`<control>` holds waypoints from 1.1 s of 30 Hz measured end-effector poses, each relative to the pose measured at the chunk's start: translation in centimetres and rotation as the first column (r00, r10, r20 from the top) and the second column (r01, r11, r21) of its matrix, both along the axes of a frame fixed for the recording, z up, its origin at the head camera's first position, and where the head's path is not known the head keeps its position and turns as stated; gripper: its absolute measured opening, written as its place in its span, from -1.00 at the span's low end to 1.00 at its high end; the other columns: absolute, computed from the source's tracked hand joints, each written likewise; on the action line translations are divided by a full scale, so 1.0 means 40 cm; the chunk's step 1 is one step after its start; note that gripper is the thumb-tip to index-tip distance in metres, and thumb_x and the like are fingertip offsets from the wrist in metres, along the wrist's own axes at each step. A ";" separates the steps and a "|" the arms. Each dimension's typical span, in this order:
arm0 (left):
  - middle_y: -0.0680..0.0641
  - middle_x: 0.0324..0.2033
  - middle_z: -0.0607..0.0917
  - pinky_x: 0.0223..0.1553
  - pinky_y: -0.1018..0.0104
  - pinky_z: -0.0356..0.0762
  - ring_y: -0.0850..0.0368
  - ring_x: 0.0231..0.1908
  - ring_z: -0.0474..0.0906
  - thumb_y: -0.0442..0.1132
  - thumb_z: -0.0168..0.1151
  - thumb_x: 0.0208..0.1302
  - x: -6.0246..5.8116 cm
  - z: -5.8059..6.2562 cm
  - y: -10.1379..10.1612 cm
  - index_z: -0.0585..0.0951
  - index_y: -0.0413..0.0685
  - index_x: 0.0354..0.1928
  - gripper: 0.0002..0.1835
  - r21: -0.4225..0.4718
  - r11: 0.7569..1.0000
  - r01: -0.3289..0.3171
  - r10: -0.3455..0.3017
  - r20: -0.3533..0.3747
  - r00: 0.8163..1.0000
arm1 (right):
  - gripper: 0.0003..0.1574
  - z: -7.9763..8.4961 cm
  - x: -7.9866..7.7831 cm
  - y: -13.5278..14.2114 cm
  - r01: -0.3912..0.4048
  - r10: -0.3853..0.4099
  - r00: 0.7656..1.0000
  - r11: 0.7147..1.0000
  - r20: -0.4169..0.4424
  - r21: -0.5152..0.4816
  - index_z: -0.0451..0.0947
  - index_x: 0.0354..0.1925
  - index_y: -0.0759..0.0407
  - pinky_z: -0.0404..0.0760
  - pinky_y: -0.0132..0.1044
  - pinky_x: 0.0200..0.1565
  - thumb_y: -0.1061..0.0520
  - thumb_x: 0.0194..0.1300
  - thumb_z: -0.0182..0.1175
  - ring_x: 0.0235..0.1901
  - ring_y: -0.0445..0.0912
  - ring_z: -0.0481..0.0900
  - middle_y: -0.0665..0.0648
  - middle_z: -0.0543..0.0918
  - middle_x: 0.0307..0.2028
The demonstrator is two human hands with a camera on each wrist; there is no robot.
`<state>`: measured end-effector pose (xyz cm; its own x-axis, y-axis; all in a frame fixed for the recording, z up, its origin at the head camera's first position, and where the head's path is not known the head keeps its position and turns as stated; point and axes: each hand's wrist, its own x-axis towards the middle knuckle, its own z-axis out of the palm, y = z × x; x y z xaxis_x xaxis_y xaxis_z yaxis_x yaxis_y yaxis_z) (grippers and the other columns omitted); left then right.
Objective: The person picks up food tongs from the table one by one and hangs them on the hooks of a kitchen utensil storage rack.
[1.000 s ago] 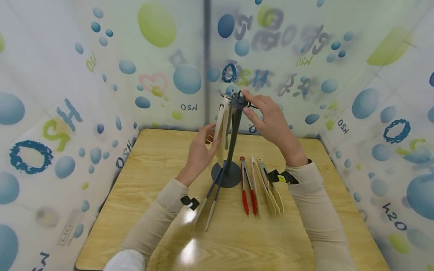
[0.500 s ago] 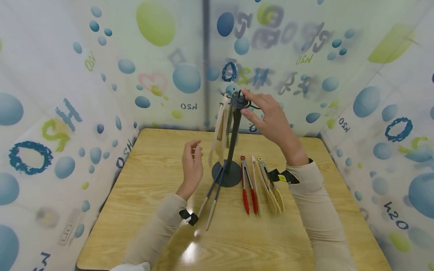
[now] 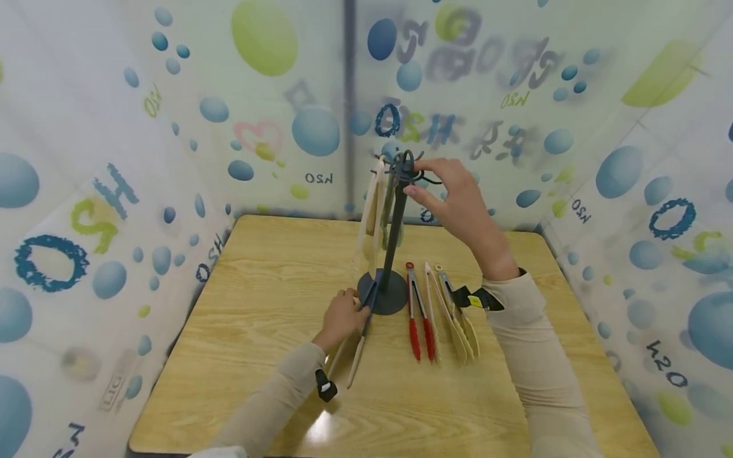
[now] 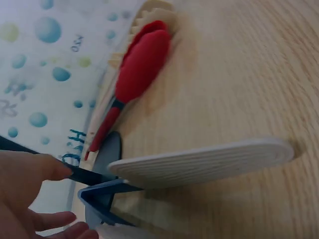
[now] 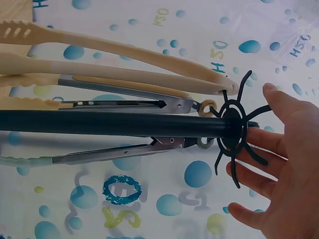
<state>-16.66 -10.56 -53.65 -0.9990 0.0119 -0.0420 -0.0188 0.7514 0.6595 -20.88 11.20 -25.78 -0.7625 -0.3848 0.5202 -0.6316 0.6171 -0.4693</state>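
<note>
My left hand (image 3: pixel 342 319) reaches over the table to dark blue tongs with whitish tips (image 3: pixel 357 362). In the left wrist view, the blue hinge end (image 4: pixel 102 188) lies between my thumb and fingers, which have not closed round it. My right hand (image 3: pixel 458 200) is at the top of a dark hook stand (image 3: pixel 393 245). In the right wrist view, its loosely bent fingers touch or lie just behind the hooked ring (image 5: pixel 232 127), with one digit held apart. Beige tongs (image 5: pixel 134 77), metal-armed tan-tipped tongs (image 5: pixel 129 91) and green-tipped tongs (image 5: pixel 104 155) hang from the hooks.
Right of the stand's round base (image 3: pixel 395 299) lie red tongs (image 3: pixel 420 318), pale pinkish tongs (image 3: pixel 432 305) and cream-tipped tongs (image 3: pixel 460 331). Bubble-print curtains (image 3: pixel 275 159) enclose the wooden table (image 3: pixel 258 286).
My left hand has left the hanging beige tongs, drawn back, and come down to the blue tongs on the table. My right hand stays at the stand's top, its upper finger slightly lower.
</note>
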 end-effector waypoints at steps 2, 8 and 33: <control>-0.16 -0.14 0.54 -0.42 0.21 0.47 -0.02 -0.25 0.51 0.04 0.26 0.13 0.007 -0.013 0.006 0.49 -0.12 0.09 -0.45 -0.095 0.995 0.033 -0.032 0.008 0.999 | -0.38 -0.002 0.001 -0.001 0.007 -0.007 1.000 1.000 -0.019 0.007 0.44 0.22 -0.01 0.33 -0.02 0.25 -0.20 0.26 0.16 0.22 0.00 0.38 0.08 0.52 0.18; -0.20 -0.17 0.52 -0.51 0.19 0.40 -0.03 -0.31 0.49 0.06 0.44 -0.05 0.030 -0.042 0.024 0.44 -0.18 0.15 -0.25 -0.223 0.970 0.093 -0.089 0.029 0.996 | -0.37 -0.017 0.010 0.005 0.019 -0.019 1.000 1.000 0.001 -0.011 0.45 0.22 -0.02 0.33 0.02 0.24 -0.22 0.25 0.16 0.23 0.01 0.37 0.09 0.52 0.18; -0.20 -0.12 0.58 -0.52 0.23 0.41 0.04 -0.42 0.50 -0.04 0.34 -0.06 -0.001 0.003 -0.044 0.37 -0.18 0.24 -0.23 -0.123 0.991 -0.053 0.052 -0.015 0.999 | -0.47 -0.003 0.004 0.012 -0.065 0.065 0.996 0.998 -0.057 0.002 0.45 0.23 0.10 0.33 0.06 0.21 -0.08 0.39 0.05 0.20 0.09 0.36 0.19 0.49 0.19</control>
